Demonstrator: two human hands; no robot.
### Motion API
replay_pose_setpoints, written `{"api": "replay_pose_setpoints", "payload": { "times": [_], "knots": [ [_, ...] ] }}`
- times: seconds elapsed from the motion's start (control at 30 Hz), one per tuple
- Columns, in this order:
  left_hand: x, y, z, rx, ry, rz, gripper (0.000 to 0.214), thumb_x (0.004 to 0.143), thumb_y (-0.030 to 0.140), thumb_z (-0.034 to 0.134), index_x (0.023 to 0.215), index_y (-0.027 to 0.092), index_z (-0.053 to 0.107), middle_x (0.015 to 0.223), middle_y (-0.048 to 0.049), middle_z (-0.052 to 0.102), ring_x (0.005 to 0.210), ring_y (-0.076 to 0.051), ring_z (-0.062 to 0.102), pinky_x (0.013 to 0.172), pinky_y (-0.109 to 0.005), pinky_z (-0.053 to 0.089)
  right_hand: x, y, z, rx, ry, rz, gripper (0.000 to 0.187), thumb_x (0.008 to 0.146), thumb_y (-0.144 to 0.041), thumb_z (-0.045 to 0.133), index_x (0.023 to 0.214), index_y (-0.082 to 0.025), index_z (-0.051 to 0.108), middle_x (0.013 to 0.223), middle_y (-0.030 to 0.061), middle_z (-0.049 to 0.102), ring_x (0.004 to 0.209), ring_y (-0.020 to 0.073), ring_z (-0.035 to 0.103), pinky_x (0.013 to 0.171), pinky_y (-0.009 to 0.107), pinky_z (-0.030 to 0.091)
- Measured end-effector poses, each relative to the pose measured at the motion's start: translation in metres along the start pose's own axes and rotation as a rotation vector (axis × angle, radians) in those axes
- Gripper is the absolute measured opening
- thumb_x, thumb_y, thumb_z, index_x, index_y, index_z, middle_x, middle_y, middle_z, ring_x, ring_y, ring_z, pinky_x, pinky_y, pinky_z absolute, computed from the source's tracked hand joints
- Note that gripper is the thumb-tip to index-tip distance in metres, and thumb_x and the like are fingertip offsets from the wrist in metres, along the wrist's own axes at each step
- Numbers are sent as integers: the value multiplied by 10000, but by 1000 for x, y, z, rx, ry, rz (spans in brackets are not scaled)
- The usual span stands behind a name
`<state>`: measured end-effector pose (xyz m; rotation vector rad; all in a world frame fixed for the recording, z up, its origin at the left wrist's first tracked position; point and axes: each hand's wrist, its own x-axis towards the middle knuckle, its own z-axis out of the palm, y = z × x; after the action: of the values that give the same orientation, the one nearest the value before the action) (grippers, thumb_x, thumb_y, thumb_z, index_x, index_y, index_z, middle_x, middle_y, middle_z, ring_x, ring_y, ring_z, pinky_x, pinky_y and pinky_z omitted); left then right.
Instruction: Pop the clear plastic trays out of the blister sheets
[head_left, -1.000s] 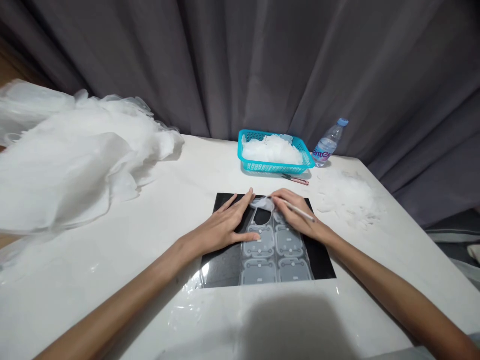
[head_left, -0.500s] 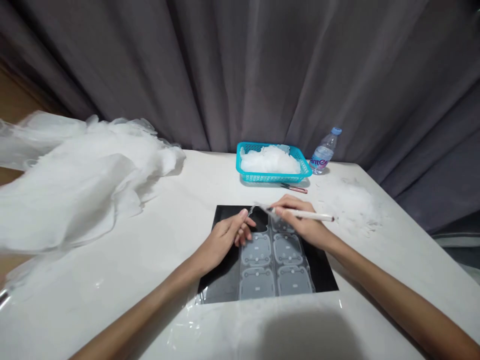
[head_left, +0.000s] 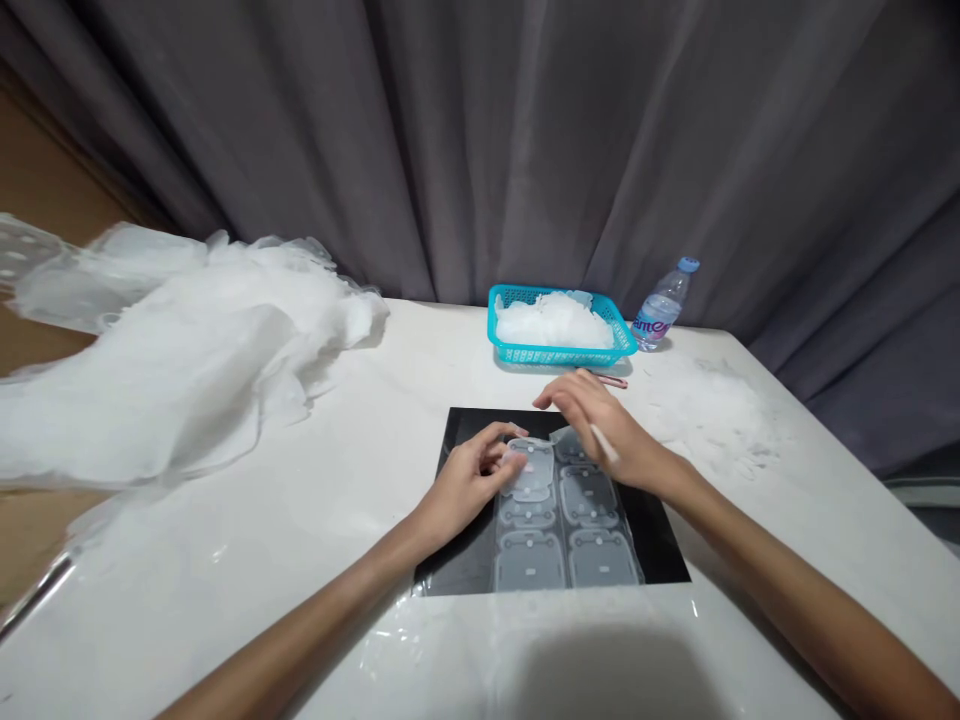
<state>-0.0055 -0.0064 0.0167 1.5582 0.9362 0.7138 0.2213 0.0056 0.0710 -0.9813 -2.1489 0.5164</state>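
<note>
My left hand (head_left: 480, 470) pinches a small translucent rounded-square plastic piece (head_left: 531, 468) between thumb and fingers, over the upper left of a translucent sheet. That sheet (head_left: 530, 562) carries outlined rounded squares in two columns and lies on a black mat (head_left: 660, 545). My right hand (head_left: 592, 415) is just to the right, above the sheet's upper right corner. A white pen-shaped tool (head_left: 604, 444) is tucked in it, its tip hidden, with the fingers bent forward. A loose scrap of film (head_left: 559, 436) shows between the hands.
A large heap of white translucent sheets (head_left: 172, 370) covers the table's left side. At the back stand a turquoise basket (head_left: 564, 355) of white pieces and a water bottle (head_left: 664, 308). Pink-handled scissors (head_left: 613, 382) lie before the basket. Scraps (head_left: 724, 415) are piled right.
A rounded piece is now in my left hand, over the sheet's upper left. My right hand has turned, and the tool has swung from pointing left to lying tucked in the hand.
</note>
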Motion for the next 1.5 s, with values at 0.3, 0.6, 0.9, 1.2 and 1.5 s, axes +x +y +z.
{"api": "replay_pose_setpoints", "payload": {
  "times": [0.3, 0.6, 0.9, 1.2, 1.5],
  "knots": [
    [-3, -4, 0, 45, 0, -3, 340, 1011, 476, 592, 1227, 234, 488, 810, 14, 714, 764, -191, 632, 767, -323, 460, 6, 31, 22, -121, -227, -28, 168, 1043, -345, 632, 994, -195, 688, 958, 62, 734, 933, 227, 583, 863, 369, 399],
    [-2, -6, -1, 56, 11, -12, 336, 1022, 475, 612, 1209, 248, 450, 802, 44, 694, 736, -155, 551, 723, -282, 419, 12, 45, 19, 143, -293, 19, 178, 988, -251, 679, 827, -182, 704, 848, 14, 734, 826, 176, 583, 887, 345, 387],
    [-3, 2, 3, 280, 20, 58, 290, 1088, 470, 472, 1021, 217, 598, 733, 40, 585, 693, -149, 523, 686, -283, 381, 12, 38, 17, 207, -239, 24, 168, 856, -110, 697, 709, -186, 667, 733, -13, 680, 747, 161, 574, 822, 319, 403],
    [-21, 13, 25, 1041, 33, 722, 366, 1062, 64, 327, 1073, 189, 671, 844, -80, 707, 829, -234, 689, 815, -379, 565, 13, 47, 19, -115, -204, 24, 190, 812, -117, 801, 729, -183, 643, 777, -12, 685, 776, 165, 570, 799, 316, 341],
    [-18, 12, 6, 331, 61, 143, 243, 1095, 400, 482, 994, 212, 599, 757, 22, 634, 665, -137, 565, 652, -265, 439, 14, 62, 5, -173, 27, 106, 158, 1047, -305, 583, 1021, -190, 688, 1062, 91, 712, 1022, 258, 582, 914, 386, 387]
  ]
}}
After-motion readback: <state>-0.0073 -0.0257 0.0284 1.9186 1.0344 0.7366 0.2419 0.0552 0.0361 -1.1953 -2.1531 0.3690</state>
